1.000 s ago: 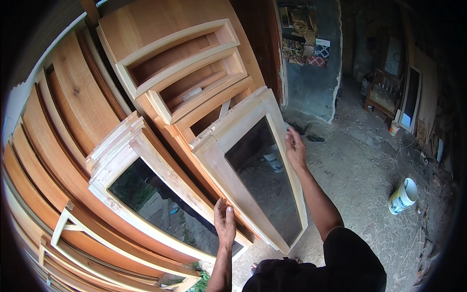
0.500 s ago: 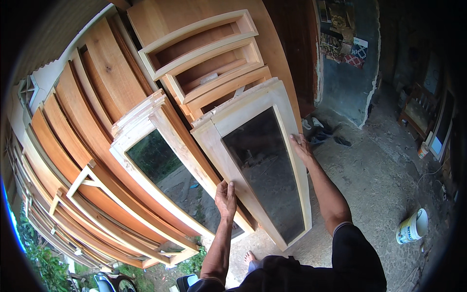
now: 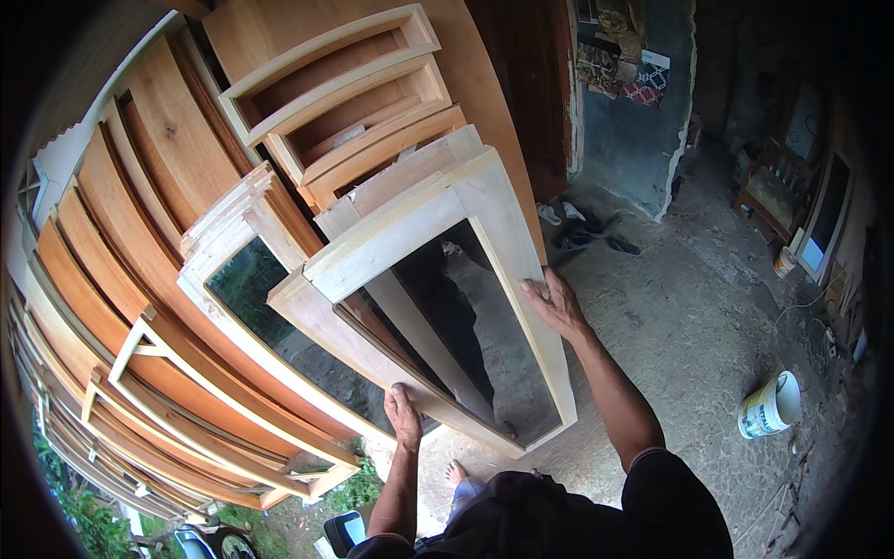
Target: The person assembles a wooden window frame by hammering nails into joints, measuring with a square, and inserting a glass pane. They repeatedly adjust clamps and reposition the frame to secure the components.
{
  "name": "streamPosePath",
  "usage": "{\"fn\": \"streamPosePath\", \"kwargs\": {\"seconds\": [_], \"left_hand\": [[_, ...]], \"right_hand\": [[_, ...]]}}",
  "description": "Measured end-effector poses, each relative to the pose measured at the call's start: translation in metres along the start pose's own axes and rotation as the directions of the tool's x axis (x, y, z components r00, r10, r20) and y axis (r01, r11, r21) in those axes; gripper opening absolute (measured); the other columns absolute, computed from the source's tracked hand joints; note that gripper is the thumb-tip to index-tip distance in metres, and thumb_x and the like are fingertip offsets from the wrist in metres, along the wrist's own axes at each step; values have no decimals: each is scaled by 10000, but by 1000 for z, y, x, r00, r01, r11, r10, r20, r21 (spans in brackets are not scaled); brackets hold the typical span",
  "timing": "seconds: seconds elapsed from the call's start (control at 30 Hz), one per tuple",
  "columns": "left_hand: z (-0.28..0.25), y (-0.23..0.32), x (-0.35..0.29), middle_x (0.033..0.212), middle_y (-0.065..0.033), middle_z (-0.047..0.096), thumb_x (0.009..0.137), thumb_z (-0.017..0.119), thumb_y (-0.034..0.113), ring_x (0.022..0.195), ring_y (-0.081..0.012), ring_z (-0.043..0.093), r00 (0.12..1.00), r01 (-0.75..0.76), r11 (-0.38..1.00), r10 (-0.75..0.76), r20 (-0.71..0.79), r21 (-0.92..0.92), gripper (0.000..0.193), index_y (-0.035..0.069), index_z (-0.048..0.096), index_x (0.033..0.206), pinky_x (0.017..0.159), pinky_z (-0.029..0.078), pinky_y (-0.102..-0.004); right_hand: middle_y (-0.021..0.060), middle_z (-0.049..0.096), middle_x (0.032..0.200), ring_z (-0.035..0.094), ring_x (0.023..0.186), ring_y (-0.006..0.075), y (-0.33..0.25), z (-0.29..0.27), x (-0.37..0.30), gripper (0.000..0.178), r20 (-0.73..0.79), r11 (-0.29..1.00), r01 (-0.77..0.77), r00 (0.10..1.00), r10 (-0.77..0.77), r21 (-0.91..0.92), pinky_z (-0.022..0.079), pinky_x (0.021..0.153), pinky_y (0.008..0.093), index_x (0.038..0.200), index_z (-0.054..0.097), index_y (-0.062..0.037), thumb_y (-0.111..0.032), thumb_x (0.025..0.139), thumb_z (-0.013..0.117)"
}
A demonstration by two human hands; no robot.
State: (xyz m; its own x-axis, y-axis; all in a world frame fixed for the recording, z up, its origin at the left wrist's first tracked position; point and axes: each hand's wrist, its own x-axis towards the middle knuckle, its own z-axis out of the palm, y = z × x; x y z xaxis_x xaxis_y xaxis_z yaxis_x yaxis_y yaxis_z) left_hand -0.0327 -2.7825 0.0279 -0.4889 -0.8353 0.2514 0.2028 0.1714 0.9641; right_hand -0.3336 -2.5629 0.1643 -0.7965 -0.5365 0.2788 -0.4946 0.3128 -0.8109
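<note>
A tall pale wooden window sash [image 3: 382, 244] with a glass pane [image 3: 521, 363] stands tilted in front of me, between my hands. The fingers of my left hand [image 3: 404, 416] are closed round its left stile, low down. My right hand [image 3: 557, 306] grips the right stile higher up, with the thumb on the front face. Behind its top rail shows the pale top of another wooden piece [image 3: 400, 177]. Close by on the left leans a second glazed sash [image 3: 216, 250], partly covered by the held one.
Brown wooden panels [image 3: 140, 200] lean in a row on the left. Small open frames [image 3: 331, 79] are stacked against a large board [image 3: 480, 70]. Shoes [image 3: 577, 224] lie by the doorway. On the right, a white bucket [image 3: 769, 406] stands on the concrete floor [image 3: 652, 317].
The held sash has come away from the piece behind it, its top tilting toward me and to the left. Both my hands have moved with it, and the view has shifted.
</note>
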Motion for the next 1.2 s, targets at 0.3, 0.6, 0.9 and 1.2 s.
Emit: {"fn": "streamPosePath", "kwargs": {"seconds": [0.3, 0.6, 0.9, 1.2], "left_hand": [[-50, -64, -45, 1607, -109, 402, 1040, 400, 623, 1466, -261, 359, 891, 354, 561, -446, 87, -748, 791, 37, 349, 1569, 1240, 228, -383], [-73, -107, -83, 1601, -122, 411, 1055, 386, 561, 1447, -277, 396, 814, 564, 682, -555, 172, -466, 722, 51, 366, 1566, 1228, 257, -402], [-67, -126, -72, 1595, -134, 420, 1070, 371, 498, 1427, -294, 432, 835, 550, 782, -525, 164, -295, 657, 65, 384, 1563, 1216, 285, -421], [111, -139, -134, 1590, -146, 429, 1085, 357, 435, 1407, -310, 468, 787, 577, 786, -463, 407, -222, 596, 78, 402, 1561, 1203, 314, -439]], "right_hand": [[241, 659, 912, 684, 898, 408, -8, 23, -115, 632, 137, 974, 130, 978, -157, 186, 516, 764, 478, 1106, 577, -10, -622, 948, 598], [104, 589, 748, 653, 684, 326, 9, 95, -232, 513, -123, 949, 260, 963, -240, 180, 508, 627, 426, 1037, 599, -75, -578, 942, 634], [135, 646, 749, 699, 690, 341, -52, 16, -269, 486, -329, 971, 210, 930, -162, 115, 549, 621, 432, 999, 641, -26, -505, 926, 683], [152, 675, 707, 703, 615, 351, -84, -165, -343, 479, -550, 973, -20, 827, -114, -232, 556, 565, 437, 1040, 621, 7, -458, 950, 696]]}}
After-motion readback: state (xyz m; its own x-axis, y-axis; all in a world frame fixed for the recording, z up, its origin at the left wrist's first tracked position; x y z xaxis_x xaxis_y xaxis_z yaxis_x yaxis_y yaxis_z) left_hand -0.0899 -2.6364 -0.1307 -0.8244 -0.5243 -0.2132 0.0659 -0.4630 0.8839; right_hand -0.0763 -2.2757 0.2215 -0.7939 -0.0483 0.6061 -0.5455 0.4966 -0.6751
